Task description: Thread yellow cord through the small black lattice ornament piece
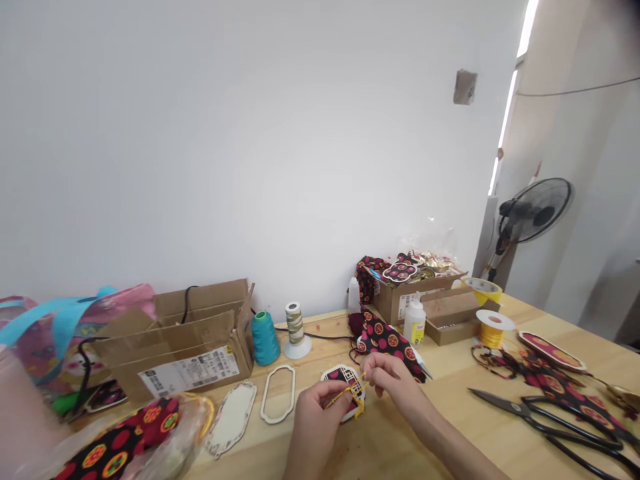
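Note:
Both my hands meet low in the middle of the view over the wooden table. My left hand (320, 417) pinches a yellow cord (358, 404) between thumb and fingertips. Just to its right, my right hand (389, 379) also has its fingertips closed on the yellow cord. Beneath them lies an ornament (331, 375) with a pale lattice frame over dark patterned fabric, partly covered by my fingers. A loose end of the cord hangs over the ornament's lower right edge. Left of my hands lie an oval white frame (263, 404) and a pale plaque (233, 419).
Large black scissors (520, 408) lie on the right, near a yellow cord spool (491, 330). Behind stand a glue bottle (415, 321), a filled cardboard box (395, 297), a teal thread cone (265, 339) and an open carton (200, 340). Wrapped patterned fabric (120, 443) sits front left.

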`<state>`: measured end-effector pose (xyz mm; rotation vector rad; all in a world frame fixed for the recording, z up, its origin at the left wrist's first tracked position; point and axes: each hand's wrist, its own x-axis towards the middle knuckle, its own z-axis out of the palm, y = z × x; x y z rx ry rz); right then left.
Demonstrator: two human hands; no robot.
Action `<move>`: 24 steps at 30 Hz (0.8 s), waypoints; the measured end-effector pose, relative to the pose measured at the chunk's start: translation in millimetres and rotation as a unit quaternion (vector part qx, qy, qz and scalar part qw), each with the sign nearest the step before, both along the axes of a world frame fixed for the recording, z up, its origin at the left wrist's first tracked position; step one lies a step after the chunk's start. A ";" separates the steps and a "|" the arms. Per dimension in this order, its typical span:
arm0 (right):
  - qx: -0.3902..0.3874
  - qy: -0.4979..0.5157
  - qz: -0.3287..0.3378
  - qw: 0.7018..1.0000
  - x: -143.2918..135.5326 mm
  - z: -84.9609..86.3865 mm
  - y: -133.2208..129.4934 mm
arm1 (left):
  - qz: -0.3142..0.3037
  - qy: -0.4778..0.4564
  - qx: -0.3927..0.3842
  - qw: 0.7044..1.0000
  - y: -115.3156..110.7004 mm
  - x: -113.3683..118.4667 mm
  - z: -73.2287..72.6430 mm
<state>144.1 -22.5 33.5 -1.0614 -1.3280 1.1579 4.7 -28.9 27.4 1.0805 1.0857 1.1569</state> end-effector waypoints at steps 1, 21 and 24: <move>-0.007 0.005 0.000 1.000 1.0 -0.2 0.8 | -0.007 0.010 0.003 1.000 -0.1 -0.1 -0.5; -0.073 0.257 0.036 0.963 4.0 5.9 -5.2 | -0.027 0.074 0.030 0.996 3.7 0.8 -7.4; -0.072 0.271 0.020 0.960 3.1 7.1 -4.5 | -0.024 0.062 0.035 0.997 4.8 1.3 -7.7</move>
